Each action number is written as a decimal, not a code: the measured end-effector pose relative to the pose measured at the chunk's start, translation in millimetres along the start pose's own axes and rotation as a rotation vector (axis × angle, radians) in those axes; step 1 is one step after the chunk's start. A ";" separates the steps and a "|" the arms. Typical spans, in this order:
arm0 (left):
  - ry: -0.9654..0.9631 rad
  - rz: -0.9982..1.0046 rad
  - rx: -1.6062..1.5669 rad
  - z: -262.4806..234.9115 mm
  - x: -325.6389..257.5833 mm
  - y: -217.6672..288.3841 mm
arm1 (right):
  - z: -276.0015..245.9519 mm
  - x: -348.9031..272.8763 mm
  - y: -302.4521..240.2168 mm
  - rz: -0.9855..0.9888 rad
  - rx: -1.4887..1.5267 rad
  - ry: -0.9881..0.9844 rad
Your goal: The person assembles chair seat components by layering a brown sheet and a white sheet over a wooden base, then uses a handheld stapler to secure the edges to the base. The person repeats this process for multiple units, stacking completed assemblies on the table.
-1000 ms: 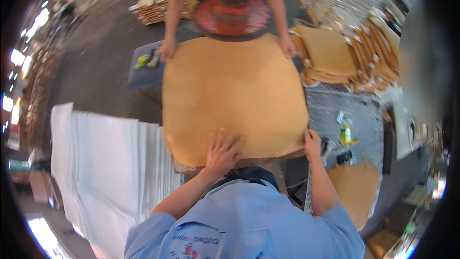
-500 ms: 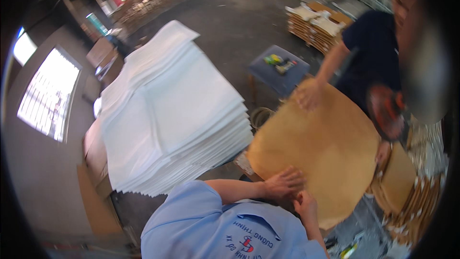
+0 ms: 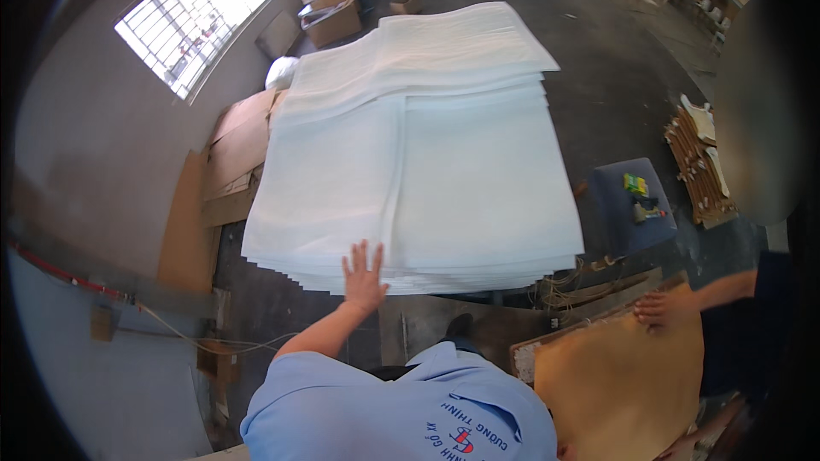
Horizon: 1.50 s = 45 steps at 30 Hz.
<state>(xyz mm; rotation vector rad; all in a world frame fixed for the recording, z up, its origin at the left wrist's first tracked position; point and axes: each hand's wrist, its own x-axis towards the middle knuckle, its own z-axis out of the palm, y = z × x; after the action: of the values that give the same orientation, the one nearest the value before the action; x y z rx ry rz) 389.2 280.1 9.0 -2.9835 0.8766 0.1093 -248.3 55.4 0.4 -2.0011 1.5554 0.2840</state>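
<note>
Left hand (image 3: 364, 277) flat on near edge of white sheet stack (image 3: 427, 154), co-worker's hand (image 3: 658, 311) on brown board (image 3: 619, 376)

White foam sheets (image 3: 427, 154) stacked, support hidden.

- You're on a dark concrete floor (image 3: 615, 94), scuffed and dusty, with scraps scattered across it.
- Barred window (image 3: 192, 17) high on your left; daylight comes in hard there and blows out white.
- Grey wall (image 3: 77, 162) under the window, with a red line and a loose cable running along it lower down.
- Flat cardboard sheets (image 3: 231, 162) lean and lie against that wall.
- Brown cardboard boxes (image 3: 329, 0) are stacked in the far corner near the window.
- Small grey stool (image 3: 611, 205) to your right, with a few small coloured items on top.
- Stack of shaped wood pieces (image 3: 696, 171) sits just beyond the stool.
- More stacked timber along the far edge; too small to tell detail.
</note>
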 end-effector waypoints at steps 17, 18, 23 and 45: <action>0.117 0.161 -0.096 -13.7 104.7 -162.6 | -45.5 12.7 -82.9 -0.037 -0.189 -0.005; 0.135 0.127 -0.016 -5.2 94.4 -162.0 | -46.3 14.3 -86.2 -0.046 -0.185 -0.026; 0.220 -0.012 0.009 30.8 103.9 -141.7 | -49.7 12.4 -99.0 -0.031 -0.202 -0.022; 0.457 0.387 -0.062 -143.3 243.5 -151.9 | -14.8 -24.7 -82.3 0.061 -0.070 0.100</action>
<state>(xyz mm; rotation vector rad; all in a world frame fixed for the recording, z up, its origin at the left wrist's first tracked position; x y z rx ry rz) 684.1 269.7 134.8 -2.8925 1.5093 -0.5676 -181.1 79.4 50.5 -2.0520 1.6920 0.2695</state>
